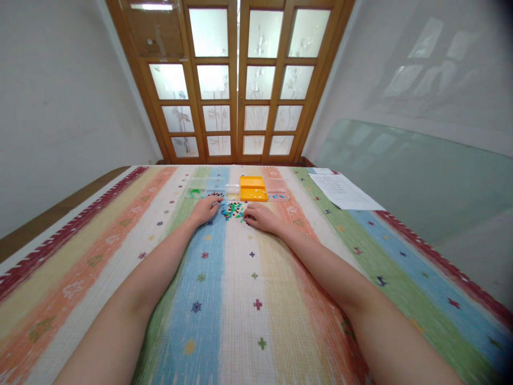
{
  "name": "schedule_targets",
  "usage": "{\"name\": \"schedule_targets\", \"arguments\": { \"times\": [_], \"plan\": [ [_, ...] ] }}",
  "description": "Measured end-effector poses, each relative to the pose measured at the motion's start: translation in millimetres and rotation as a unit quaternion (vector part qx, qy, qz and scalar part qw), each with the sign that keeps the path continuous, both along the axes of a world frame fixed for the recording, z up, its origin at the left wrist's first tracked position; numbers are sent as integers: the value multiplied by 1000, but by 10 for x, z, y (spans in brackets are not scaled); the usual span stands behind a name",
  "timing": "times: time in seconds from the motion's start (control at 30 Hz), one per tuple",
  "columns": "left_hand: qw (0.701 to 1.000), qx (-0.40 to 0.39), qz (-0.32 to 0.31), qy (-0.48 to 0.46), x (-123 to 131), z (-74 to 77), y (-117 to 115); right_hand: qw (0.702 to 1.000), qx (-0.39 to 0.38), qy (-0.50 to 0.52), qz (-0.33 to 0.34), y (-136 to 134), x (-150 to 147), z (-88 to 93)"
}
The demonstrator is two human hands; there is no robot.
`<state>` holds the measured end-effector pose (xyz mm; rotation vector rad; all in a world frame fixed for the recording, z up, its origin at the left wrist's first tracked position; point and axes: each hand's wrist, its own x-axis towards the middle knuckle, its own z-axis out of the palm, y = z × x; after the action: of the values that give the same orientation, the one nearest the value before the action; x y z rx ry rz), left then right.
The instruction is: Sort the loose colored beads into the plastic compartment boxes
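A loose pile of small green, blue and dark pieces point(233, 210) lies on the striped tablecloth between my hands. My left hand point(205, 210) is at the pile's left side, its fingers stretched toward a clear box of dark pieces point(215, 194) and its thumb apart. On the pile's right edge rests my right hand point(259, 217), fingers bent and close together; anything in them is too small to make out. Behind the hands stand a clear box with green pieces point(195, 192), an orange box point(253, 189) with its lid up and pale pieces inside, and a clear box with blue pieces point(277, 196).
A small clear box with yellowish pieces point(232, 195) sits between the dark-piece box and the orange one. Printed paper sheets point(342, 191) lie at the table's right rear. The patterned tablecloth point(240, 321) covers the table. Wooden glass-paned doors point(238, 80) rise beyond it.
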<state>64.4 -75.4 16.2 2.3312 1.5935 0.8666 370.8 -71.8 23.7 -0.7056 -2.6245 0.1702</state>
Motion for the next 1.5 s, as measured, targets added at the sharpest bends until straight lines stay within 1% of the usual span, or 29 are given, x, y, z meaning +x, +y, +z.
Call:
{"name": "schedule_targets", "arguments": {
  "times": [0.17,0.37,0.5,0.6,0.77,0.87,1.0,1.13,1.27,1.37,1.5],
  "plan": [
    [1000,4,-5,9,1,2,5,998,-20,40,-41,2,21,-3],
    [1000,4,-6,8,-1,-9,10,982,-29,145,-116,92,103,-20],
    [1000,0,-5,10,5,5,-1,957,-26,226,-180,250,240,-59],
    [1000,9,-17,2,16,17,-14,930,-22,263,-256,393,391,-95],
    [998,33,-54,17,62,31,-40,889,-39,279,-361,608,639,-180],
    [995,44,-74,41,107,39,-59,870,-37,286,-400,698,743,-235],
    [991,44,-101,71,179,71,-94,867,-18,267,-420,740,814,-269],
    [986,53,-132,89,253,121,-139,869,4,238,-433,718,801,-260],
    [981,65,-159,90,344,161,-196,887,7,220,-405,692,737,-252],
    [974,80,-192,88,424,189,-248,902,12,211,-378,679,693,-256],
    [965,91,-228,93,519,240,-315,909,30,200,-364,663,668,-259]
  ]
}}
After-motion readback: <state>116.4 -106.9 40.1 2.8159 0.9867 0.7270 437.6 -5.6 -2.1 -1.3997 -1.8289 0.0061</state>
